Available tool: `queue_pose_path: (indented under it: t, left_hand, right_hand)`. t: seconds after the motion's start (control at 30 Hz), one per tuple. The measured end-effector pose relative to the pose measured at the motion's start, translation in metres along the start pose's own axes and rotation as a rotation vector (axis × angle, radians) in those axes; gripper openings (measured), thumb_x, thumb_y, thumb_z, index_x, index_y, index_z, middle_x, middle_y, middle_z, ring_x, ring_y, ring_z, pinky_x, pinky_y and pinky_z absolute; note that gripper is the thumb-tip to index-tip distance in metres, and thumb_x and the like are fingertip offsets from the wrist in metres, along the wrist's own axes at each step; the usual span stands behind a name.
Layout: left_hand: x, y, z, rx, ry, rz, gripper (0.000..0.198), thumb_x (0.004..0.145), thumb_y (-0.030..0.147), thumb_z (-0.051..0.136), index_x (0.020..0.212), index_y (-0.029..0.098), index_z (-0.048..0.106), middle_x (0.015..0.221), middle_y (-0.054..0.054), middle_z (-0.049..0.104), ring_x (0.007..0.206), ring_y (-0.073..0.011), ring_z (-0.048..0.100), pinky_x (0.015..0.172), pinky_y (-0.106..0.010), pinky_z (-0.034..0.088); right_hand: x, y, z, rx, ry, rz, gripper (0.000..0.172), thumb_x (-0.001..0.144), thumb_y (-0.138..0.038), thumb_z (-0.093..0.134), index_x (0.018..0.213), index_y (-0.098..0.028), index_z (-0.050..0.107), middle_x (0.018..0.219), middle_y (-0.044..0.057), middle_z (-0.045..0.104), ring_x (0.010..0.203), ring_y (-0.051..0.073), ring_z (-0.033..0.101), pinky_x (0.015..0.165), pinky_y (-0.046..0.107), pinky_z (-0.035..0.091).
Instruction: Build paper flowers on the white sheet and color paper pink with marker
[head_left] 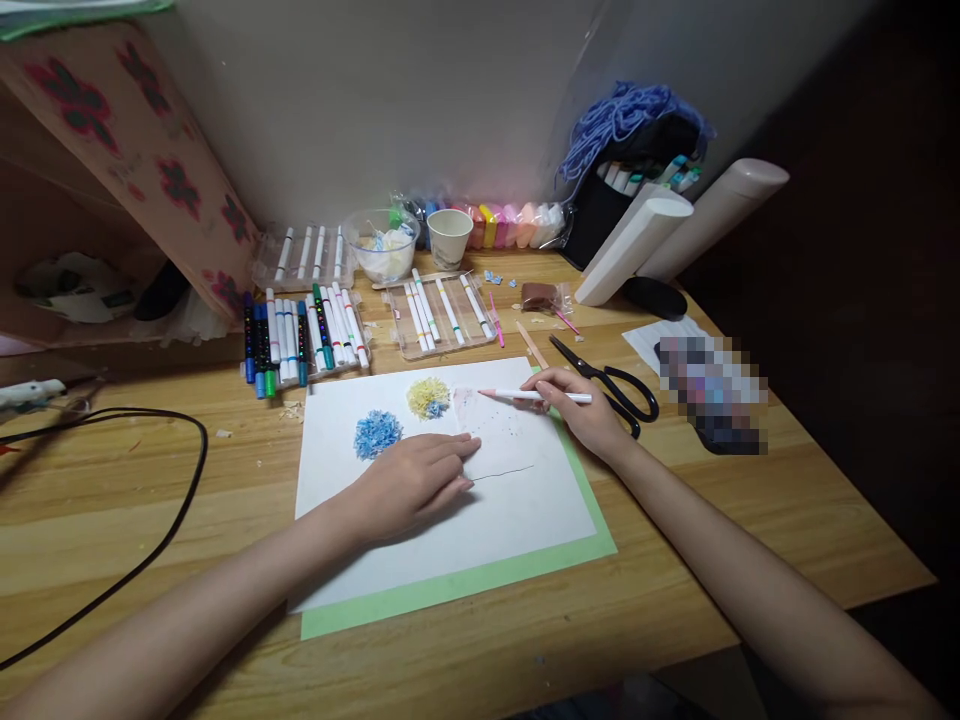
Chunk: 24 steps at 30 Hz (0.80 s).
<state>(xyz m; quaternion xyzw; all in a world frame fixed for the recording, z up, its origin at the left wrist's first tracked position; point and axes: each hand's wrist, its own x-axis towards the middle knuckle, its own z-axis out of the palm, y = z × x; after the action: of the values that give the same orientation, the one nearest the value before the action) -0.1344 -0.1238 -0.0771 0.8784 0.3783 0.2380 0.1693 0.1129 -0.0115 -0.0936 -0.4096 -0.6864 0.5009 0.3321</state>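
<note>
A white sheet of paper [360, 530] lies over a green sheet [457, 597] on the wooden table. My left hand [412, 480] rests flat on the white sheet with its fingers stretched out, their tips on a small thin piece of tissue [499, 425]. In my right hand [574, 405] is a slim white pen [517, 395], its pinkish tip at the tissue's upper edge. Left of the tissue sit a pile of blue shreds [377, 435] and a pile of yellow shreds [427, 397] with some blue bits. A thin dark line [510, 472] runs across the paper below the tissue.
Black scissors [634, 390] lie right of my right hand, near a pixelated object [709, 390]. Behind the paper are markers [289, 335], a marker case [442, 315], a paper cup [450, 238] and a clear bowl [384, 250]. A black cable [199, 480] curves at left.
</note>
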Motion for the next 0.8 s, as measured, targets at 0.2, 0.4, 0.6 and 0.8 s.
queue_pose_path:
  t: [0.2,0.4,0.6,0.8]
  left_hand:
    - [-0.001,-0.004,-0.005,-0.164,0.158,-0.249,0.025,0.095,0.034,0.045,0.085,0.018,0.06,0.101,-0.007,0.07,0.092,-0.0171,0.064,0.079,-0.032,0.052]
    - [-0.001,-0.003,-0.004,-0.06,0.216,-0.275,0.037,0.095,0.043,0.041,0.079,0.016,0.061,0.068,-0.003,0.063,0.062,-0.0137,0.057,0.057,-0.025,0.043]
    - [-0.004,-0.003,0.0,0.033,0.196,-0.231,0.042,0.098,0.042,0.034,0.077,0.017,0.061,0.065,-0.001,0.061,0.058,-0.0126,0.055,0.054,-0.024,0.039]
    - [-0.002,0.011,-0.011,0.289,0.083,-0.075,0.043,0.098,0.039,0.032,0.073,0.016,0.057,0.065,-0.002,0.062,0.057,-0.0155,0.055,0.05,-0.028,0.035]
  right_hand:
    - [-0.014,-0.01,0.007,0.137,-0.082,-0.069,0.028,0.085,-0.047,0.058,0.091,-0.02,0.066,0.086,0.004,0.066,0.072,0.016,0.062,0.066,0.027,0.05]
    - [-0.028,-0.018,0.019,0.132,-0.262,-0.078,0.026,0.084,-0.046,0.06,0.091,-0.021,0.068,0.089,0.006,0.069,0.083,0.019,0.064,0.073,0.03,0.051]
    - [-0.028,-0.023,0.018,0.054,-0.293,-0.111,0.023,0.086,-0.042,0.058,0.09,-0.022,0.068,0.087,0.006,0.069,0.08,0.019,0.064,0.07,0.029,0.051]
    - [-0.039,-0.036,0.025,-0.008,-0.431,-0.263,0.016,0.089,-0.024,0.054,0.099,-0.029,0.067,0.092,0.005,0.07,0.086,0.02,0.067,0.075,0.032,0.053]
